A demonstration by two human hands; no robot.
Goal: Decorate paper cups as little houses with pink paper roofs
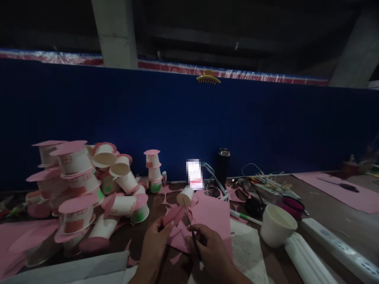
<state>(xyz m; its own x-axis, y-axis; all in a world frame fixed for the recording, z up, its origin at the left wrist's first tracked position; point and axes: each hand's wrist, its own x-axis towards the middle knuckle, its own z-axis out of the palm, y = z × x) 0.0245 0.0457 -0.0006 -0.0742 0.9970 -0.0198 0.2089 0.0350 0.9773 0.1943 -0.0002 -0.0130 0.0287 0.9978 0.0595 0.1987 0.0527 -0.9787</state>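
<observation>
My left hand [154, 245] pinches a small piece of pink paper [174, 215] and holds it up over the table. My right hand [211, 249] grips dark scissors [191, 230], whose thin blades point up toward the pink piece. Under both hands lies a larger pink paper sheet [211, 215] with cut-out edges. A small paper cup [185, 196] lies on its side just beyond the scissor tips.
A heap of white paper cups with pink paper lids [85, 185] fills the left. A white cup [276, 225], stacked cups, a power strip [340, 244], a dark bottle [222, 165], cables and a lit phone [194, 174] sit right and behind. A blue partition [189, 122] backs the table.
</observation>
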